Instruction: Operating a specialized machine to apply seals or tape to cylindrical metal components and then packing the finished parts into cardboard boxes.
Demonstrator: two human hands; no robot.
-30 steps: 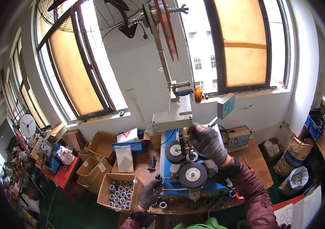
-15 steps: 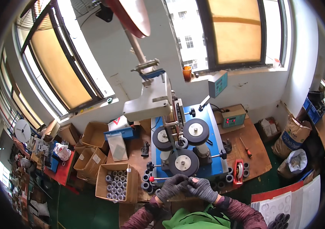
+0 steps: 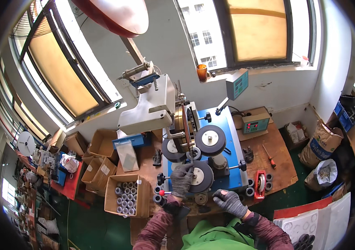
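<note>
A machine with a blue base (image 3: 236, 175) carries three black-rimmed rollers around a small grey ring (image 3: 195, 153). My left hand (image 3: 181, 181), in a dark grey knit glove, reaches up along the left side of the front roller (image 3: 201, 177). Its fingers are closed near the narrow strip below the ring; what they hold is too small to make out. Gloved alike, my right hand (image 3: 229, 203) hovers by the table's front edge, right of a round metal part (image 3: 201, 198). Its fingers are loosely bent and apart from the machine, with nothing visible in them.
On the left, a cardboard box (image 3: 144, 200) holds several grey rings. A red-tipped lever (image 3: 162, 192) is beside my left wrist. To the right are a red tape dispenser (image 3: 259, 187), dark rings (image 3: 269, 181), a screwdriver (image 3: 272, 163) and a control box (image 3: 256, 126).
My hands, together at the table's front edge before, have separated. The left has moved up to the front roller; the right stays low, slightly to the right. The view has shifted somewhat.
</note>
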